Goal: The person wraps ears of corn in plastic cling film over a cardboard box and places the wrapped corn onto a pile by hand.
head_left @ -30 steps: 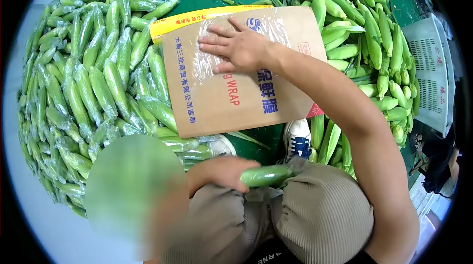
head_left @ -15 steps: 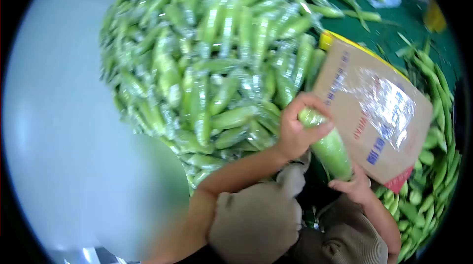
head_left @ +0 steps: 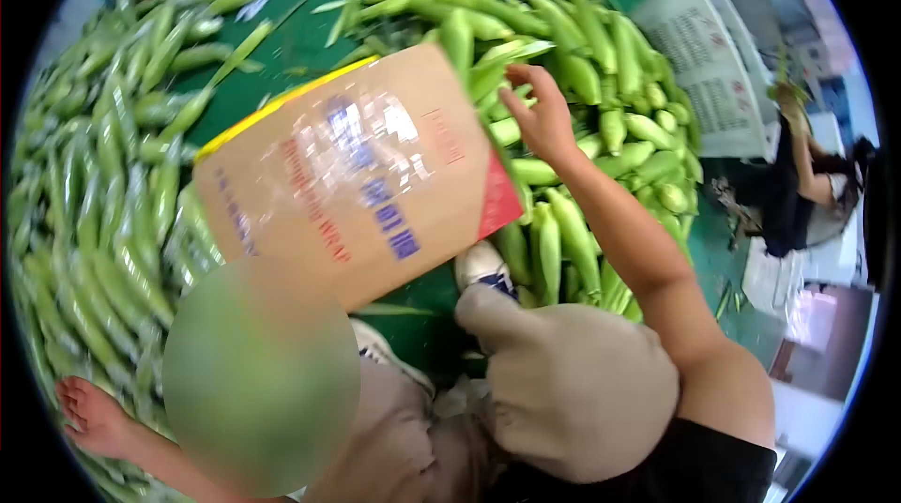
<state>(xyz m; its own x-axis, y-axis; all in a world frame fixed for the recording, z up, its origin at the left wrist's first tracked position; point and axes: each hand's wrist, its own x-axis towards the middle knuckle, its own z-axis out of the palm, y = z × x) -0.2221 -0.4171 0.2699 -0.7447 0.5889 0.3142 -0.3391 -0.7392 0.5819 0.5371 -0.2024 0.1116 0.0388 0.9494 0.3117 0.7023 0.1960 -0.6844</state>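
My left hand (head_left: 92,417) is at the far left, over the pile of film-wrapped green corn ears (head_left: 122,193). Its fingers are apart and no corn shows in it. Beyond the cardboard wrap box (head_left: 319,193), my right hand (head_left: 542,116) reaches over the heap of unwrapped corn ears in green husks (head_left: 568,236). The fingers are partly bent and spread, touching or just above the husks, with nothing held. Shiny clear film lies across the top of the box, which stands between the two piles. A blurred round patch hides the area beside my left forearm.
Both piles lie on a green floor (head_left: 310,29). A white printed crate (head_left: 704,62) stands behind the unwrapped heap. At the right is another person (head_left: 798,175) in dark clothes. My knees and shoes (head_left: 483,268) are close to the box.
My view has swung right. The wrapped corn ear is out of my hands. My left hand has gone to the wrapped pile, and my right hand has reached out to the unwrapped heap.
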